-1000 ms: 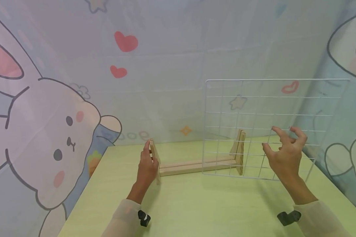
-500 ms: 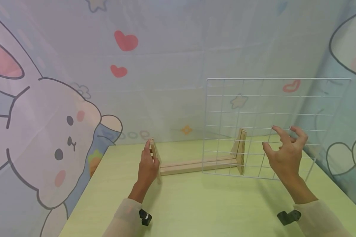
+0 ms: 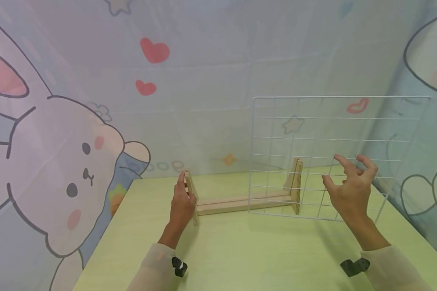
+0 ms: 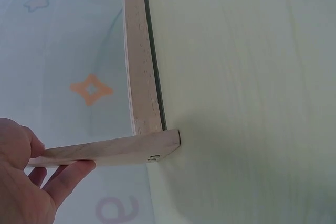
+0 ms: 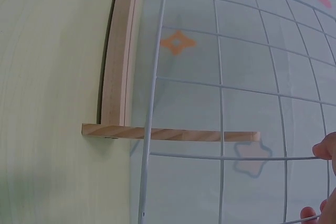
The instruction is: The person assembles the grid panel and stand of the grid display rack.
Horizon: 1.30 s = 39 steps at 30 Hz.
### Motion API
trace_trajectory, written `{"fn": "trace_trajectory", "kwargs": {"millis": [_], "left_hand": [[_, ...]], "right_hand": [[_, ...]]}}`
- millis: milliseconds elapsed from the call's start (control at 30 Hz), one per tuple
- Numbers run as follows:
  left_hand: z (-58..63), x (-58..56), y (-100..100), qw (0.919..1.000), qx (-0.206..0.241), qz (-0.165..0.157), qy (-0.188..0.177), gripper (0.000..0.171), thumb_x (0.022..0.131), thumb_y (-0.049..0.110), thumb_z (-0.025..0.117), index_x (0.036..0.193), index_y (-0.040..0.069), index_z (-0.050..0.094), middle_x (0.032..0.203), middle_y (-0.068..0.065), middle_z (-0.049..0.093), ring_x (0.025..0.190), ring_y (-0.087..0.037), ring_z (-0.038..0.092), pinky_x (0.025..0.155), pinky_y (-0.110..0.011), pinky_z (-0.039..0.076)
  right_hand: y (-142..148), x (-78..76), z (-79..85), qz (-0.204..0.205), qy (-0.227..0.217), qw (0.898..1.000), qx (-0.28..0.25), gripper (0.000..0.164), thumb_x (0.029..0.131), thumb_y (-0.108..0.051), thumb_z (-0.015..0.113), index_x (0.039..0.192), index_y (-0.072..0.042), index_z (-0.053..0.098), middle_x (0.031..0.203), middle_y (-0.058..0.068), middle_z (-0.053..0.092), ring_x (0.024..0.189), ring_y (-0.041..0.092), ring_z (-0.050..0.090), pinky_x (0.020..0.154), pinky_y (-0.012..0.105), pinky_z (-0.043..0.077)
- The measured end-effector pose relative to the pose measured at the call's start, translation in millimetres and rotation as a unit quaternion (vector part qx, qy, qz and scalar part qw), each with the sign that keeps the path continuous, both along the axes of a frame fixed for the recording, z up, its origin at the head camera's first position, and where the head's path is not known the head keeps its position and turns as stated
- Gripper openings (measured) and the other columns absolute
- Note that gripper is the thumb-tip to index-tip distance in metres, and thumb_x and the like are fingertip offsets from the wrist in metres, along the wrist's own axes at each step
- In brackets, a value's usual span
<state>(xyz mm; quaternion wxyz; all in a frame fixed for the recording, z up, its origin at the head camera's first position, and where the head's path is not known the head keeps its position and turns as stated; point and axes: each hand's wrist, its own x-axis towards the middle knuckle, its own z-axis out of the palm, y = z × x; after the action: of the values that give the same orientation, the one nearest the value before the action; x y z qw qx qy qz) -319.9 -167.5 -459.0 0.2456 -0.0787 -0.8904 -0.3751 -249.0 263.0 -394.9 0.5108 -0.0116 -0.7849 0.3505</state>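
Observation:
A low wooden stand (image 3: 240, 205), a long rail with an upright board at each end, rests on the table. My left hand (image 3: 182, 208) grips its left end board (image 4: 115, 151), thumb on one face and fingers on the other in the left wrist view. At the right I hold up a white wire grid panel (image 3: 342, 97) with my right hand (image 3: 353, 198), whose bent fingers and thumb hook its wires. The panel stands roughly upright in front of the stand's right end board (image 3: 296, 188). In the right wrist view, only fingertips (image 5: 324, 148) show on the wires.
The pale yellow-green table (image 3: 240, 254) extends around the stand and toward me. A cloth backdrop (image 3: 204, 129) with cartoon rabbits, hearts and stars hangs behind and along both sides. A small black device (image 3: 179, 266) sits at the left wrist, another black device (image 3: 355, 267) at the right.

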Motion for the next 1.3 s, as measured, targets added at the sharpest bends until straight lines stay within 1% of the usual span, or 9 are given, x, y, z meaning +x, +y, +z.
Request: {"fn": "trace_trajectory", "kwargs": {"millis": [133,300,467,533,667,833,1000,1300], "left_hand": [[2.0,1.3,3.3,0.9999,0.011,-0.006,0.003,0.074,0.096,0.002,0.053,0.161,0.016,0.022,0.129,-0.025,0.054,0.102,-0.038,0.069,0.075,-0.05,0.06],[2.9,2.4,9.5,0.9995,0.011,-0.025,0.014,0.076,0.093,0.0,0.054,0.161,0.019,0.023,0.126,-0.023,0.055,0.099,-0.036,0.072,0.072,-0.046,0.061],[2.7,3.5,12.2,0.9994,0.011,-0.022,0.024,0.078,0.091,-0.002,0.056,0.159,0.018,0.025,0.122,-0.022,0.056,0.095,-0.035,0.072,0.07,-0.046,0.061],[2.5,4.2,12.7,0.9995,0.013,-0.021,0.021,0.078,0.091,-0.001,0.057,0.159,0.019,0.025,0.122,-0.021,0.056,0.095,-0.035,0.072,0.07,-0.046,0.061],[1.3,6.8,15.0,0.9993,0.016,-0.031,0.015,0.077,0.092,0.0,0.056,0.159,0.02,0.025,0.123,-0.02,0.056,0.095,-0.034,0.072,0.069,-0.045,0.061],[-2.4,10.5,19.6,0.9988,0.013,-0.045,0.013,0.077,0.093,0.002,0.057,0.16,0.02,0.023,0.124,-0.021,0.055,0.097,-0.035,0.071,0.068,-0.043,0.061],[-5.0,16.3,24.3,0.9987,0.014,-0.049,0.005,0.078,0.093,0.002,0.057,0.159,0.021,0.022,0.125,-0.019,0.055,0.1,-0.034,0.071,0.068,-0.041,0.061],[-5.3,25.4,34.4,0.9976,0.013,-0.067,-0.009,0.079,0.093,0.003,0.057,0.16,0.022,0.02,0.128,-0.019,0.054,0.103,-0.034,0.071,0.067,-0.039,0.061]], "right_hand": [[1.3,-0.5,0.9,0.001,0.006,1.0,0.001,0.057,0.074,0.001,0.083,0.128,-0.011,0.07,0.149,0.025,0.036,0.093,0.005,0.038,0.072,0.016,0.034],[0.5,-0.2,1.7,-0.001,0.001,1.0,-0.002,0.057,0.074,0.001,0.083,0.128,-0.012,0.069,0.149,0.023,0.036,0.095,0.003,0.039,0.073,0.014,0.034],[-0.4,0.6,2.6,-0.005,-0.004,1.0,0.0,0.057,0.075,0.0,0.083,0.128,-0.012,0.069,0.148,0.025,0.036,0.095,0.005,0.041,0.073,0.011,0.033],[0.1,0.8,3.2,-0.004,0.0,1.0,0.002,0.057,0.074,0.001,0.083,0.128,-0.011,0.069,0.147,0.026,0.037,0.094,0.006,0.041,0.073,0.011,0.033],[1.2,0.9,4.8,-0.002,0.005,1.0,0.004,0.057,0.073,0.001,0.084,0.127,-0.012,0.071,0.147,0.026,0.037,0.091,0.004,0.038,0.073,0.009,0.032],[-0.4,1.8,7.3,0.001,-0.001,1.0,0.004,0.058,0.074,0.0,0.084,0.128,-0.013,0.07,0.148,0.025,0.037,0.093,0.003,0.038,0.073,0.01,0.032],[-3.0,3.8,8.3,0.003,-0.007,1.0,0.003,0.056,0.075,0.001,0.082,0.128,-0.013,0.07,0.148,0.025,0.036,0.093,0.004,0.039,0.073,0.011,0.033],[-3.4,3.7,9.1,0.005,0.013,1.0,0.006,0.054,0.074,0.0,0.08,0.126,-0.012,0.071,0.146,0.025,0.038,0.093,0.003,0.036,0.072,0.011,0.033]]}}
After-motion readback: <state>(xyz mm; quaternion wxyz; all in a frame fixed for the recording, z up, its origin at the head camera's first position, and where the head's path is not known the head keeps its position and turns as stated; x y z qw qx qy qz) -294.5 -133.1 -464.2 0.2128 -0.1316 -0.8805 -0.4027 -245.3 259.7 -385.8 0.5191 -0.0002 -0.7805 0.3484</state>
